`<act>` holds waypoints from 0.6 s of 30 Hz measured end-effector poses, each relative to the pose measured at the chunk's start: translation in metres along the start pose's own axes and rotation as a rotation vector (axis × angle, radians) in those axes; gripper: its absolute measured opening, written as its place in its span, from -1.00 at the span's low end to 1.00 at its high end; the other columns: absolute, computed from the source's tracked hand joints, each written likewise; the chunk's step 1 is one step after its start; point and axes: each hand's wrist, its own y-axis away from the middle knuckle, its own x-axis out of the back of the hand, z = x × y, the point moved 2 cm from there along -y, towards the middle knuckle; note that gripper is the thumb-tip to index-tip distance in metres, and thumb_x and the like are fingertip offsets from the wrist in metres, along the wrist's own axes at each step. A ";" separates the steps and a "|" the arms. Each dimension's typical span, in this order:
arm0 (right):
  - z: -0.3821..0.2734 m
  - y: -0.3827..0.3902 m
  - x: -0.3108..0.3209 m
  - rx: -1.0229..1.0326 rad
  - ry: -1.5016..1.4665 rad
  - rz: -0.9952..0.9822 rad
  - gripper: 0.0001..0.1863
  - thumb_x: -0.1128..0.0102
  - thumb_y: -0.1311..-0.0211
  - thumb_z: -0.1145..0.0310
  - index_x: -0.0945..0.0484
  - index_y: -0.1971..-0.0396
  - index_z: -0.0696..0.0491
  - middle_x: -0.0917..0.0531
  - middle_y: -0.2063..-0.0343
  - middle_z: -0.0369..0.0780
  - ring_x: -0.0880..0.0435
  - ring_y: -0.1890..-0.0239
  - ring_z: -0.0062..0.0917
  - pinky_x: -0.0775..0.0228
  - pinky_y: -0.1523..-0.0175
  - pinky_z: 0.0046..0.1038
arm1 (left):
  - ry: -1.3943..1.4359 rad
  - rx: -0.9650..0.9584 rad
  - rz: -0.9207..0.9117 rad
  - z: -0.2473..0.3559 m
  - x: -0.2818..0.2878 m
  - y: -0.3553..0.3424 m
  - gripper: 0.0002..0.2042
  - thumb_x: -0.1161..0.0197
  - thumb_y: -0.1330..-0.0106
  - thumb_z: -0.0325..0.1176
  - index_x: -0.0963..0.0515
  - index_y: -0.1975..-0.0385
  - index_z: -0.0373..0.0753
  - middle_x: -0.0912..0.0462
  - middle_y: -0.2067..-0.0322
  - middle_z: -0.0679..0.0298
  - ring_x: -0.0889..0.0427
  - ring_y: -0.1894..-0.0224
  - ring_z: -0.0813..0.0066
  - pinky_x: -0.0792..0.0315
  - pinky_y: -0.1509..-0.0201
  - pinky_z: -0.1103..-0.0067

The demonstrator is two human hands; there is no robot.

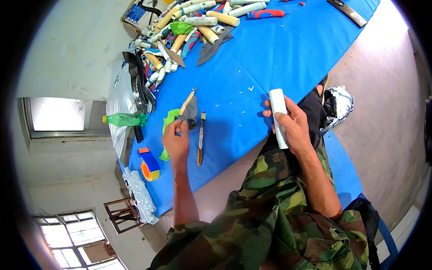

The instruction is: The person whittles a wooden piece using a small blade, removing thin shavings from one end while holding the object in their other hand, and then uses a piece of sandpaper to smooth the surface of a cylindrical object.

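Observation:
My right hand (294, 126) is wrapped round a white cylindrical tube (278, 105), held tilted near the table's front edge above my lap. Over the table's left part, my left hand (176, 139) has its fingertips pinched at the lower end of a grey piece of sheet with a tan edge (191, 109), perhaps sandpaper. A bright green cloth (168, 119) lies partly behind that hand. Just right of it a toothbrush (201, 139) rests on the blue table cover (238, 114), bristles toward the far side.
Many white, cream and red-blue tubes (207, 21) are heaped at the far left, with a dark grey cloth (215, 47) beside them. A green plastic bottle (126, 119), a tape roll (150, 172) and a silvery bag (138, 195) line the left edge. White scraps dot the cover.

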 end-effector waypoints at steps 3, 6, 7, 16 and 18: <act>-0.001 0.004 -0.005 -0.026 0.013 -0.002 -0.40 -0.03 -0.31 0.54 -0.31 -0.37 0.30 -0.63 -0.06 -0.13 -0.71 0.02 -0.50 -0.54 0.25 -0.57 | 0.020 -0.070 0.067 -0.021 -0.003 0.013 -0.78 -0.43 -0.30 -0.38 -0.67 0.18 -0.39 -0.71 0.38 0.22 -0.59 0.43 0.53 -0.47 0.33 0.59; 0.000 0.006 -0.009 -0.042 0.036 0.002 -0.41 -0.06 -0.32 0.52 -0.32 -0.37 0.29 -0.63 -0.06 -0.13 -0.71 0.02 -0.50 -0.55 0.26 -0.55 | 0.057 0.003 0.099 -0.034 -0.002 0.011 -0.76 -0.44 -0.29 -0.37 -0.68 0.16 -0.39 -0.71 0.38 0.21 -0.59 0.42 0.54 -0.46 0.33 0.59; 0.001 0.007 -0.011 -0.055 0.041 0.006 -0.40 -0.07 -0.33 0.51 -0.31 -0.37 0.29 -0.63 -0.07 -0.13 -0.71 0.03 -0.50 -0.56 0.26 -0.54 | 0.056 0.007 0.102 -0.035 -0.002 0.010 -0.76 -0.44 -0.29 -0.37 -0.68 0.16 -0.39 -0.71 0.38 0.21 -0.59 0.42 0.54 -0.46 0.33 0.59; 0.007 0.014 -0.027 -0.149 -0.046 -0.082 -0.39 -0.12 -0.42 0.44 -0.28 -0.43 0.21 -0.65 -0.04 -0.13 -0.70 0.08 -0.54 -0.56 0.24 -0.54 | 0.175 0.032 -0.179 -0.036 -0.019 -0.007 -0.76 -0.41 -0.31 -0.42 -0.66 0.11 -0.42 -0.74 0.26 0.17 -0.65 0.32 0.58 -0.53 0.23 0.58; 0.006 0.016 -0.031 -0.229 -0.110 -0.105 -0.40 -0.11 -0.44 0.41 -0.27 -0.44 0.19 -0.65 -0.05 -0.13 -0.69 0.07 -0.54 -0.55 0.21 -0.53 | 0.189 -0.057 -0.112 -0.016 -0.008 -0.011 -0.80 -0.38 -0.33 -0.43 -0.66 0.15 -0.42 -0.73 0.34 0.19 -0.65 0.35 0.57 -0.52 0.25 0.60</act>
